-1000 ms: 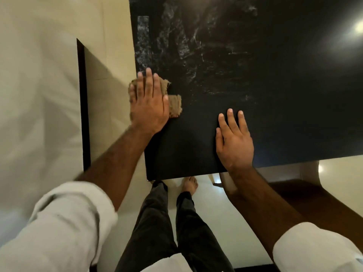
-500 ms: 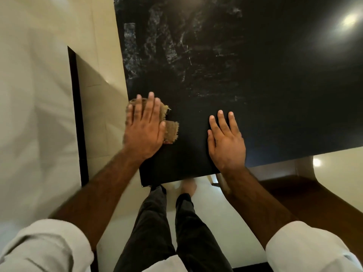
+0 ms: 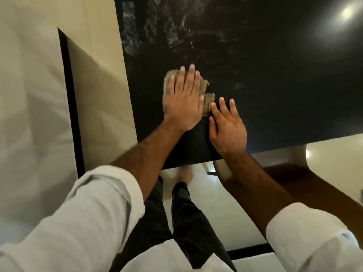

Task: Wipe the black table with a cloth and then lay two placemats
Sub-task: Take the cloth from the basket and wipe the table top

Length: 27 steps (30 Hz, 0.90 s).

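Observation:
The black table (image 3: 265,85) fills the upper right of the head view, with whitish wipe streaks on its far left part. A crumpled tan cloth (image 3: 207,100) lies on the table near its front left corner. My left hand (image 3: 183,101) presses flat on the cloth with straight fingers, covering most of it. Just to the right, my right hand (image 3: 227,126) rests flat on the bare tabletop, its fingertips close to the cloth's edge. No placemats are in view.
A cream tiled floor (image 3: 102,91) lies left of the table, with a dark strip (image 3: 68,99) along a white surface. A wooden chair seat (image 3: 306,185) sits under the table's front right edge. My legs and a bare foot show below the table.
My left hand has slid the cloth rightward from the table's left edge, ending beside my right hand. The right hand has stayed planted on the table. The camera has shifted.

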Motion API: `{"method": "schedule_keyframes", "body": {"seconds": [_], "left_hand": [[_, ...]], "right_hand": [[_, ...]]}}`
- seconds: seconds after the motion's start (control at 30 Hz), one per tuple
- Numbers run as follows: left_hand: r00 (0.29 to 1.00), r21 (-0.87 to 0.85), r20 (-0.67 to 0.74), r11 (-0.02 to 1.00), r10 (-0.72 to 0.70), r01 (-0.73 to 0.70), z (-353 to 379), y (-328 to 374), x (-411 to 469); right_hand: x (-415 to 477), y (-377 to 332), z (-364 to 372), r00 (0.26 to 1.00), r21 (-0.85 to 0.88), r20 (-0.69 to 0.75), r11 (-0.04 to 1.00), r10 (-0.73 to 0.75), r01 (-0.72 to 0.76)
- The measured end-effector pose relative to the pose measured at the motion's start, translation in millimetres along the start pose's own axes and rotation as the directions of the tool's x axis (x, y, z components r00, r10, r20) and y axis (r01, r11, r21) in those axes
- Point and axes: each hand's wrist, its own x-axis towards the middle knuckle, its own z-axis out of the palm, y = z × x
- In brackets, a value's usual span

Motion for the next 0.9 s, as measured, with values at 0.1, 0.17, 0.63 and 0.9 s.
{"method": "schedule_keyframes", "body": {"seconds": [0.1, 0.17, 0.63, 0.9], "left_hand": [[1.000, -0.302, 0.027, 0.953, 0.006, 0.003, -17.6, -11.5, -16.1], [0.987, -0.438, -0.067, 0.894, -0.143, 0.099, -32.5, -38.7, -26.7], [0.985, -0.041, 0.031, 0.984, -0.171, 0.172, -0.7, -138.2, -31.4], [0.998, 0.006, 0.058, 0.999, -0.039, 0.039, 0.6, -131.9, -14.9]], "right_hand": [[9.8, -17.3, -20.1, 0.997, 0.094, 0.029, 0.993, 0.070, -0.073], [19.1, -44.5, -31.2, 0.997, 0.119, -0.042, 0.991, 0.059, -0.054], [39.0, -57.9, 11.1, 0.996, -0.087, -0.019, 0.992, 0.085, -0.087], [132.0, -98.1, 11.2, 0.980, -0.006, -0.085, 0.983, 0.182, -0.183]]}}
